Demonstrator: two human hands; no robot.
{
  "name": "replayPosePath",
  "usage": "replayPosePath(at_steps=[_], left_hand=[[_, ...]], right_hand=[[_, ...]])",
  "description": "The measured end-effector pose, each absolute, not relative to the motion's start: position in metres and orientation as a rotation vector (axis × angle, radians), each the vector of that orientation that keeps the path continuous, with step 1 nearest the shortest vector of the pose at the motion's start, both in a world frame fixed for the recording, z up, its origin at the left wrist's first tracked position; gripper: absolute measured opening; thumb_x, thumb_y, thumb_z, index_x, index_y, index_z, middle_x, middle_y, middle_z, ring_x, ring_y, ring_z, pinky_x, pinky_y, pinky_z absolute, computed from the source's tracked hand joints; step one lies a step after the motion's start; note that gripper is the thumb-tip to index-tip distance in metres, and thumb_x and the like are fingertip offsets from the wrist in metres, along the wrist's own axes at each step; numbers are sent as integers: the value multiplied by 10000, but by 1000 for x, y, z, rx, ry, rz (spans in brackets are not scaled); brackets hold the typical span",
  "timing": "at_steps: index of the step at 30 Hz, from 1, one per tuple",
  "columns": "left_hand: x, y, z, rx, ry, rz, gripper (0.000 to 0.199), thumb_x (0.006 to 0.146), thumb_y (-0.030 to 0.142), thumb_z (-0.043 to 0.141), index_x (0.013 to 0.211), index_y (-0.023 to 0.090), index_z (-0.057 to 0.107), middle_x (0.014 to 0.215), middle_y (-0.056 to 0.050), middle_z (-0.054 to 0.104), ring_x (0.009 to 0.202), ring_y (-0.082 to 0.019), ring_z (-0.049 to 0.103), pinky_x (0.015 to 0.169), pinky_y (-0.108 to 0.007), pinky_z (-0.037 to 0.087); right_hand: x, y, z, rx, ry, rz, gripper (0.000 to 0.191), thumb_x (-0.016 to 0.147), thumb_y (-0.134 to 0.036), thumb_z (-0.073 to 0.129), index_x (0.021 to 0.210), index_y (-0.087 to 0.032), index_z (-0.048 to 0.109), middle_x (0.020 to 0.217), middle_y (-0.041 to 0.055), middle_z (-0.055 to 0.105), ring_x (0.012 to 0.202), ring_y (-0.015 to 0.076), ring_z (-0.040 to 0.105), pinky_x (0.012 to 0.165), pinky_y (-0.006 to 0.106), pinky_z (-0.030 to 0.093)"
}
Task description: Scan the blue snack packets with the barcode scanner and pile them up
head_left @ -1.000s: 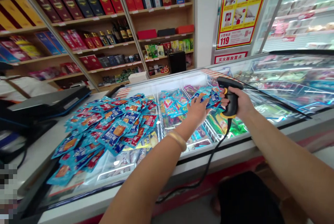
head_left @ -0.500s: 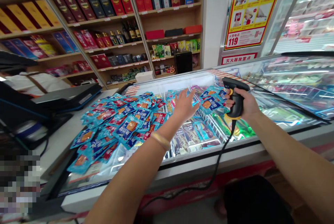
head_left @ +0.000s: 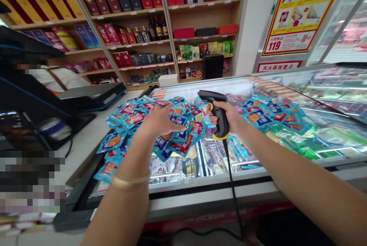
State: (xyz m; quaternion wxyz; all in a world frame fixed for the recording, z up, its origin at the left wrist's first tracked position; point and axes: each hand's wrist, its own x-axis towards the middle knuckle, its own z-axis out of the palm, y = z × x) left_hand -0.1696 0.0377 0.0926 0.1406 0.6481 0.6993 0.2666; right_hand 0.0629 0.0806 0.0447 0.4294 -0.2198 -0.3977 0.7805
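Right grip (head_left: 230,119) holds scanner (head_left: 220,121) above freezer (head_left: 258,186), shelves (head_left: 202,5) beyond

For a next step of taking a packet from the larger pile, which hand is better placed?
Probably the left hand: it is at the larger pile, thumb spread, with no packet visibly gripped. The right hand is wrapped around the scanner.

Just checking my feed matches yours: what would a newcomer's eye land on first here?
Probably the big heap of blue and red snack packets on the left part of the glass-topped freezer, under the left hand. Next, the black-and-yellow scanner in the right hand, beside a smaller packet pile farther right.
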Motion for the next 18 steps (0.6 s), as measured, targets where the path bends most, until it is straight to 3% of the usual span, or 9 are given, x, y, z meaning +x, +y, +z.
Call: replayPosePath(at_steps=[3,5,11,18], left_hand=[[-174,30,95,1978,2209,355,1028,269,496,910,1219,270,589,1418,-202,454,1351,-520,286,1054,-593,291],[-172,27,95,1987,2233,248,1044,242,461,919,1217,281,591,1392,-205,478,1320,-530,329,1033,-612,308],[-168,23,93,1822,2090,518,844,198,146,895,1004,241,665,1193,-156,626,1300,-499,389,1050,-545,348],[-175,29,98,1723,1898,981,659,460,193,887,1081,227,669,1021,-80,669,1110,-334,593,949,-362,477]], right_hand=[[47,79,42,-540,-1031,2043,185,784,-343,622,793,-171,554,659,-8,527,458,77,414,415,207,389],[44,76,41,-545,-1045,2086,183,784,-338,623,792,-167,558,662,-7,527,454,75,412,416,208,387],[48,67,37,-547,-1053,2113,172,782,-319,619,794,-154,573,683,5,525,456,65,389,425,200,381],[55,63,38,-543,-1048,2081,175,767,-326,628,783,-157,584,678,1,521,458,70,389,432,214,389]])
